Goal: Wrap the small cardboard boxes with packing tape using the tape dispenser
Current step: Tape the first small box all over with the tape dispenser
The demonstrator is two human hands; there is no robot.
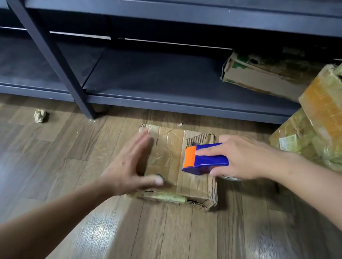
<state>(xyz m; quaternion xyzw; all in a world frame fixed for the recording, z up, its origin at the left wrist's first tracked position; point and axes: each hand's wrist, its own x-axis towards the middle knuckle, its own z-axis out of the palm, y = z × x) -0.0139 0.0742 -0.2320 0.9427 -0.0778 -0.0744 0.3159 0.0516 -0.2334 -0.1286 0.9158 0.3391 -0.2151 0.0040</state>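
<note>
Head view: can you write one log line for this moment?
right hand: grips tape dispenser at box top | left hand: open, blurred, over box

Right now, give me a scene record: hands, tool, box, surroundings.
box: worn cardboard, flat on wooden floor
tape dispenser: blue, orange front, over box's right part
right hand: grips tape dispenser
left hand: open, fingers straight, over box's left part; blurred, contact unclear
behind: dark shelf rack
right: stacked taped boxes

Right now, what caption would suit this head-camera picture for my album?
Right hand grips the tape dispenser over a worn cardboard box on the floor; open left hand above it.
</note>
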